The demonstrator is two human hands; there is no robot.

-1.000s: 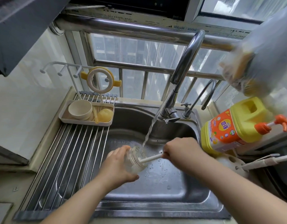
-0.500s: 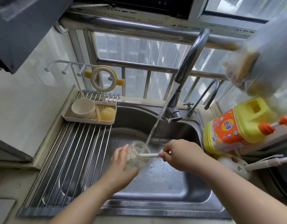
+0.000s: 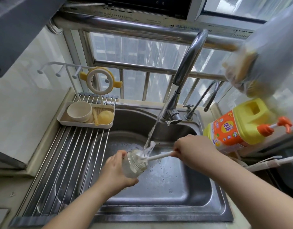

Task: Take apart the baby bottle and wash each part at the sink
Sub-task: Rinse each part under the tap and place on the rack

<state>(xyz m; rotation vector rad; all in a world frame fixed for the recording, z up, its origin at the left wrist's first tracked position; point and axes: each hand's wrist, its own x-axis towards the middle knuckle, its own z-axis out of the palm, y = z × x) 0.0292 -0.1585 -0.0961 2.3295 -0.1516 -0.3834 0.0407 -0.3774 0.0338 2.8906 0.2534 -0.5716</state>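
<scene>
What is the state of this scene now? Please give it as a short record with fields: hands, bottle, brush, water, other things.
left hand: left hand grips the glass bottle body
right hand: right hand pinches the brush handle
bottle: tilted over the sink, mouth toward the stream
brush: head at the bottle mouth
water: runs from the tap onto the bottle mouth
drying tray: holds a beige cap and yellow parts
detergent jug: stands right of the sink

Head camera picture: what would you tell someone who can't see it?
Left hand holds a clear glass baby bottle under running tap water while right hand pushes a white bottle brush inside, over a steel sink.
</scene>
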